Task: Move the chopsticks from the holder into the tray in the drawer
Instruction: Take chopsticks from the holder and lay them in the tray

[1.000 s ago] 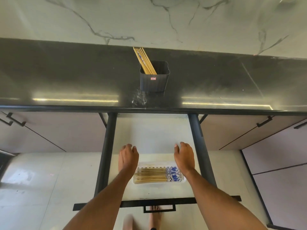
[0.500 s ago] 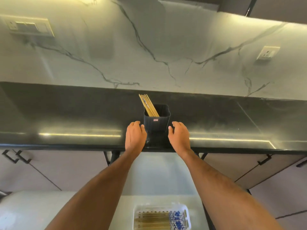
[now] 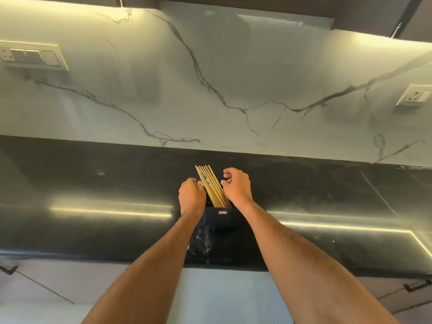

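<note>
- Two bare hands flank a bundle of wooden chopsticks (image 3: 213, 188) standing tilted toward 11 o'clock in a black holder (image 3: 222, 217) on a dark countertop (image 3: 93, 183).
- Left hand (image 3: 191, 197) sits at the bundle's 9 o'clock side, fingers curled inward against the sticks; whether it grips them cannot be told.
- Right hand (image 3: 237, 186) hovers at the 3 o'clock side, fingers bent and loosely parted, closed on nothing.
- Both wrists cover the holder's upper corners, hiding most of its rim.
- A small red-edged label (image 3: 222, 212) marks the holder's front; its writing is too small to read.
- Blue patterning shows on one stick near the top.
- White marble backsplash (image 3: 210, 90) with grey veins rises behind, lit by a warm strip under the cabinets.
- A switch panel (image 3: 32, 56) hangs at 10 o'clock, a wall socket (image 3: 415, 95) at 2 o'clock.
- Pale cabinet fronts with a black handle (image 3: 418, 285) show below the counter edge.
</note>
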The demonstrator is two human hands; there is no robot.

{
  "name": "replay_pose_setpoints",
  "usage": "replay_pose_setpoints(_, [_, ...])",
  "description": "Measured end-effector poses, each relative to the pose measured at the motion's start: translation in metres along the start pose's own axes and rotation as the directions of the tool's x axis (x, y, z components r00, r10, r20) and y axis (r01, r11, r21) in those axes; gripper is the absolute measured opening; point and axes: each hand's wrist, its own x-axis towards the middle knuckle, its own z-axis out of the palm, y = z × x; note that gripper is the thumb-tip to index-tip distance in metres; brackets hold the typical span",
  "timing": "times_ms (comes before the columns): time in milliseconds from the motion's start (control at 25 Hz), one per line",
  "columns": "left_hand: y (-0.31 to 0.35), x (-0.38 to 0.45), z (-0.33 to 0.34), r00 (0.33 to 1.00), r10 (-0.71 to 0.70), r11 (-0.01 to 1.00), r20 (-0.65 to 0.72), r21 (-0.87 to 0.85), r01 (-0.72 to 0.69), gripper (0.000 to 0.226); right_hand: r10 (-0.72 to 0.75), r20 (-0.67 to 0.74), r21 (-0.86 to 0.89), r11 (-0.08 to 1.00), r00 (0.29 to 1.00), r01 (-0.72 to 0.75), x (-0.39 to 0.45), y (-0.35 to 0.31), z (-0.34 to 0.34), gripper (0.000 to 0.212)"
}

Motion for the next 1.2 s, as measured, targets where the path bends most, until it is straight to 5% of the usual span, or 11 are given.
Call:
replay_pose_setpoints(360, [-0.010,0.044,0.031,0.998,-0.010,0.997,0.062,-0.071,0.015,0.015,0.044,0.211,0.060,0.997,0.976,-0.058,0.052,0.004,0.040,0.049])
replay_pose_setpoints(560, [-0.007,0.041,0.027,1.000,-0.017,0.996,0.026,-0.088,0.019,0.012,0.031,0.090,0.081,0.996,0.995,-0.039,0.052,0.006,0.038,0.024])
replay_pose_setpoints(720, [0.000,0.031,0.022,0.999,-0.016,0.992,-0.044,-0.124,0.010,0.025,0.011,0.020,0.093,0.996,1.000,-0.013,0.046,0.006,0.031,0.022])
replay_pose_setpoints(960, [0.017,0.021,0.012,0.998,0.022,0.979,-0.053,-0.199,-0.032,0.009,-0.074,-0.107,0.189,0.978,0.991,0.093,0.037,-0.007,0.017,0.019])
replay_pose_setpoints(1200, [0.044,0.012,-0.001,0.989,0.140,0.951,-0.041,-0.272,-0.146,0.009,-0.202,-0.051,0.278,0.938,0.978,0.208,0.032,-0.035,-0.012,0.020])
